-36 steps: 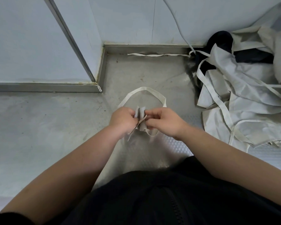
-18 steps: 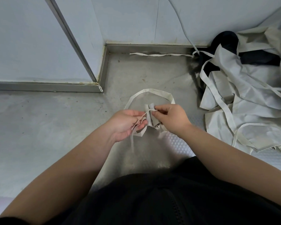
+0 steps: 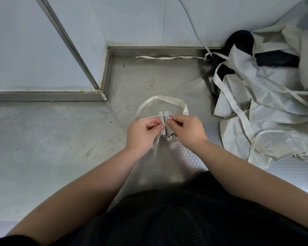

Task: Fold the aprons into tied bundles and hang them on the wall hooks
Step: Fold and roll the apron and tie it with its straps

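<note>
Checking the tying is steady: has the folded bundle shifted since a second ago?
Yes, slightly: the bundle sits farther right of the baseboard corner, nearer the apron pile.

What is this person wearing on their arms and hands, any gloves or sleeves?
Both forearms are bare; the left hand and right hand show no gloves, rings or watch. A dark sleeve edge shows high on the left arm; the black top has a front zip.

We get soft, cool, even light, brightest on the pale walls (image 3: 132, 20). The steel surface (image 3: 43, 148) shows a dull sheen near us, and a dark shadow sits left of the heap of aprons (image 3: 267, 110). Our black clothing (image 3: 167, 224) swallows detail (almost featureless). Straight edges bow toward the frame's borders.
</note>
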### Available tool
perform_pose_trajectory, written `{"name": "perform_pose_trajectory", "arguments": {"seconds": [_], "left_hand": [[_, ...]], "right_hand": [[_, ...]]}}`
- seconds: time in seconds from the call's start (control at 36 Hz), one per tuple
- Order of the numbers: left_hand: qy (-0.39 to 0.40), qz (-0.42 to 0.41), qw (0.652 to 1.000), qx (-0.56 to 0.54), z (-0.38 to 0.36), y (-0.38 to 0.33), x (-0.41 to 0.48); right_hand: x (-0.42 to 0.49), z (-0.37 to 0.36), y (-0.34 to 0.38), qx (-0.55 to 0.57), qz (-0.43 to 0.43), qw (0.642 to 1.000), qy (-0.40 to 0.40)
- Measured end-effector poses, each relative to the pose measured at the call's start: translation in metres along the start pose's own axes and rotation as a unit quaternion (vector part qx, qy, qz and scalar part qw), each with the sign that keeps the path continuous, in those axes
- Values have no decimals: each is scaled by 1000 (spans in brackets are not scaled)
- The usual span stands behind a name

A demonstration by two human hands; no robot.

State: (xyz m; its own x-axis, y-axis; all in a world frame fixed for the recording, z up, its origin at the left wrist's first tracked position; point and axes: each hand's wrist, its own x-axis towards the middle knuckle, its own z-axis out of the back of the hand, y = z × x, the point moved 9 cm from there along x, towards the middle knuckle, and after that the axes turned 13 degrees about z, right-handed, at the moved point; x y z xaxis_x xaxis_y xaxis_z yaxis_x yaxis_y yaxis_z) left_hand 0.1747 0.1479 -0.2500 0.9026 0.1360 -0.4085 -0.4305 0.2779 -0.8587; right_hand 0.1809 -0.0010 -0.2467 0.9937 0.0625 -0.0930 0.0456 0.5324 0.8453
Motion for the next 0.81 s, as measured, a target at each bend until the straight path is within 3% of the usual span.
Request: {"name": "perform_pose_trajectory", "arguments": {"seconds": [0.11, 0.25, 0.44, 0.67, 0.81], "left_hand": [[-14, -12, 1000, 16, -2, 3, 4], [80, 30, 996, -2, -20, 7, 2], [139, 49, 989, -13, -25, 6, 3], [120, -23, 991, 52, -19, -5, 4], [88, -59, 989, 105, -24, -4, 7]], "right_hand": [[1, -2, -7, 10, -9, 1000, 1], [0, 0, -11, 20, -14, 1000, -6], [3, 8, -20, 40, -32, 999, -17], [2, 3, -14, 27, -11, 1000, 2], [-1, 6, -12, 35, -4, 999, -30]]}}
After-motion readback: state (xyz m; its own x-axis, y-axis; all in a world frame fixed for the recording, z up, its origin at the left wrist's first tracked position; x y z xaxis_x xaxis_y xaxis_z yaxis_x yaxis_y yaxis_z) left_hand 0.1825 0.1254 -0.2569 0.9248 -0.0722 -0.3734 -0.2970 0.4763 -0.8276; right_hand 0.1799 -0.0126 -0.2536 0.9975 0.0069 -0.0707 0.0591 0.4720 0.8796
